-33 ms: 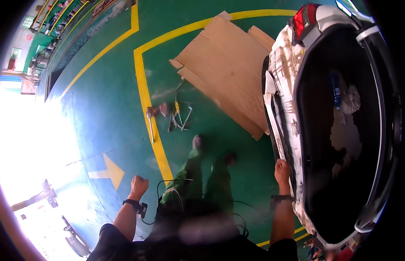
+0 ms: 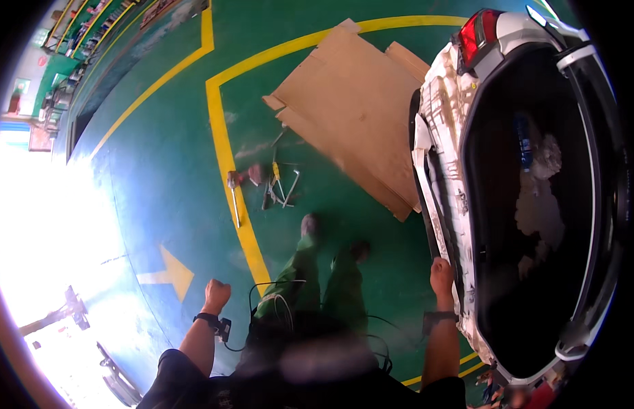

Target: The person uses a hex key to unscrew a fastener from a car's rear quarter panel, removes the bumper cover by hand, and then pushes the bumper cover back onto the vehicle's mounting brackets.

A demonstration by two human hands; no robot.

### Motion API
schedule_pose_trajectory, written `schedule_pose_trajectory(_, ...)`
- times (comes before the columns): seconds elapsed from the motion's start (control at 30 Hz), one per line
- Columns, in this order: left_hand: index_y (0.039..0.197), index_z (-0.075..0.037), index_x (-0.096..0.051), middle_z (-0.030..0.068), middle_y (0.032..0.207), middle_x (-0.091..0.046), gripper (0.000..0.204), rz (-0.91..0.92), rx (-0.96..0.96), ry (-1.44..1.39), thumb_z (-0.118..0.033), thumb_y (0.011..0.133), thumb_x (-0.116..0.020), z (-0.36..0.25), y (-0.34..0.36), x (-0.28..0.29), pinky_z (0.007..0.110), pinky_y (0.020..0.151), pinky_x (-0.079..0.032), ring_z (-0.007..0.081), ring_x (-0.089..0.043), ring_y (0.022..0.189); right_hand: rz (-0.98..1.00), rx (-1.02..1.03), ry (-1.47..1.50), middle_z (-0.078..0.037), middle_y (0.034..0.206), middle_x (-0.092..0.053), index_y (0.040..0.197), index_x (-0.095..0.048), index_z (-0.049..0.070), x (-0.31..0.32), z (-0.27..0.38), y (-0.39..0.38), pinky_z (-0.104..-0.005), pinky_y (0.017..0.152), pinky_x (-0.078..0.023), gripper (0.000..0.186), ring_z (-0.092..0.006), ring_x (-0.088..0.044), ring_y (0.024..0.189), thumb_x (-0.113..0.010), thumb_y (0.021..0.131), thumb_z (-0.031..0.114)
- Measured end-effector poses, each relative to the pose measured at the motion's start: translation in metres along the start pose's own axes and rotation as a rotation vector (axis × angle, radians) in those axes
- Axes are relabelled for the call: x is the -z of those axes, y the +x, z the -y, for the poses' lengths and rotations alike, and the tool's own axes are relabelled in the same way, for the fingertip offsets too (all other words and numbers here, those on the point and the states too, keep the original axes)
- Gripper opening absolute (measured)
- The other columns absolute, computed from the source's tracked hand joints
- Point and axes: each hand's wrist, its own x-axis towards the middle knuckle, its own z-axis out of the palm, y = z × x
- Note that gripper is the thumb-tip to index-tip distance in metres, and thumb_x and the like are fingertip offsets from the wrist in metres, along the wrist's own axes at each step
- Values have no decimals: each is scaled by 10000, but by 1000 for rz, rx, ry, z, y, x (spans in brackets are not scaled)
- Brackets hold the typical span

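white car [image 2: 447, 116] stands beside my curled right hand [image 2: 441, 276], grip unclear from here. my left hand [image 2: 217, 296] is fisted

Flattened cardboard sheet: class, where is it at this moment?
In the head view, the cardboard sheet lies on the green floor at upper centre, between the loose hand tools and the white car.

On my feed, the left hand [image 2: 217, 294] is balled in a fist, the left forearm [image 2: 199, 343] slanting forward and inward. I have the right hand [image 2: 441, 275] slightly farther forward, the right forearm [image 2: 441, 354] almost straight; that hand looks curled, its grip unclear.
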Motion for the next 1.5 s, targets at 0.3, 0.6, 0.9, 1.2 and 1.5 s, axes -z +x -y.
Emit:
schedule_pose_trajectory(0.3,906,-25,-653,214,925,-665,225,-70,-160,-301,-217,842,-555,48,175,-18,460,808,-494,392,-627,897,-119,-241,-143,-167,950,-688,1026,-650,94,2,1,-53,-408,781,-533,181,-344,-667,893,-580,862,125)
schedule_pose_trajectory(0.6,950,-27,-592,110,874,-616,135,-32,-259,-295,-139,886,-553,-81,111,47,313,618,-531,194,-626,819,-345,-92,-43,-198,995,-673,1056,-627,8,-90,16,110,-440,842,-506,238,-372,-636,954,-597,875,159)
schedule_pose_trajectory(0.9,935,-45,-545,105,925,-558,81,102,231,-146,-82,864,-531,-58,85,-36,305,587,-541,178,-582,785,-369,-92,-220,-219,757,-666,834,-664,23,-137,11,300,-513,702,-517,334,-432,-635,742,-492,935,291)
schedule_pose_trajectory(1.2,916,-32,-575,188,936,-617,102,166,-548,129,-110,852,-561,-169,174,-158,454,767,-490,371,-608,872,-194,-359,-221,-222,755,-662,796,-648,58,-142,10,312,-520,692,-521,381,-435,-642,732,-446,934,350)
schedule_pose_trajectory(1.5,1077,-31,-576,192,1072,-626,267,299,-717,-302,-244,916,-587,-572,192,-266,447,816,-498,387,-604,995,-60,-253,-293,-200,787,-678,814,-667,63,-153,-16,315,-486,724,-541,359,-404,-656,750,-424,919,307)
